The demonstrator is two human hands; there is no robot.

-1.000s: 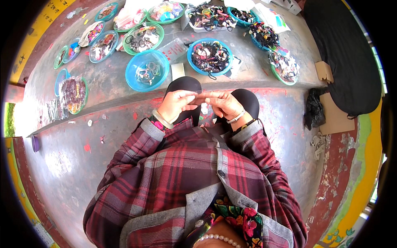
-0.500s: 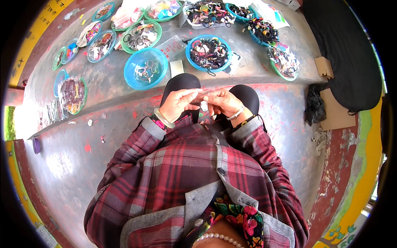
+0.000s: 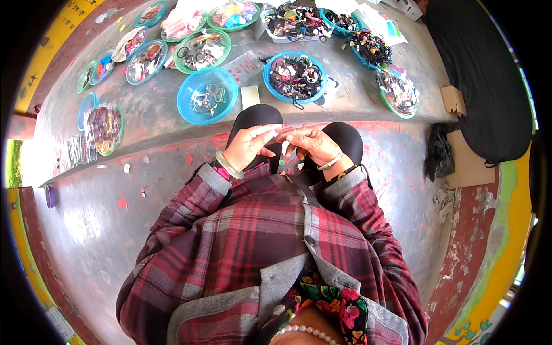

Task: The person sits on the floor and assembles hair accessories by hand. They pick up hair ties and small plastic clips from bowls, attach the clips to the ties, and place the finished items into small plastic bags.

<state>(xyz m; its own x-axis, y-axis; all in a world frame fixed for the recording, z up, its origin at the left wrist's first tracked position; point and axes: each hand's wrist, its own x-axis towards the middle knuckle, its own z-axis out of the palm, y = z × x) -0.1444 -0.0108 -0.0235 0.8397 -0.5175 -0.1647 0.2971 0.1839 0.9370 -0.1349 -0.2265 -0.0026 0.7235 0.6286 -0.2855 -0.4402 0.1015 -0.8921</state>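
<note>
My left hand point(image 3: 251, 147) and my right hand point(image 3: 313, 146) meet above my knees, fingertips almost touching. Each is closed in a pinch, thumb against fingers. Whatever lies between them is too small and too covered by the fingers to name. Just beyond my knees, on the raised ledge, sit a blue plastic basin point(image 3: 188, 106) holding a few clear packets and a blue basin point(image 3: 268, 85) heaped with dark hair ties. A small pale card point(image 3: 250, 96) lies between these two.
More basins of small goods, such as a green basin point(image 3: 201, 50) and a white tub point(image 3: 276, 38), crowd the grey ledge point(image 3: 155, 123). At right are a black plastic bag point(image 3: 440, 152), flattened cardboard point(image 3: 468, 164) and a dark cloth point(image 3: 477, 75). A purple cup point(image 3: 50, 197) stands far left.
Both hands stay together over my knees, with the right fingers shifted slightly. The basins and ledge appear a little farther right and lower as the view has moved slightly.
</note>
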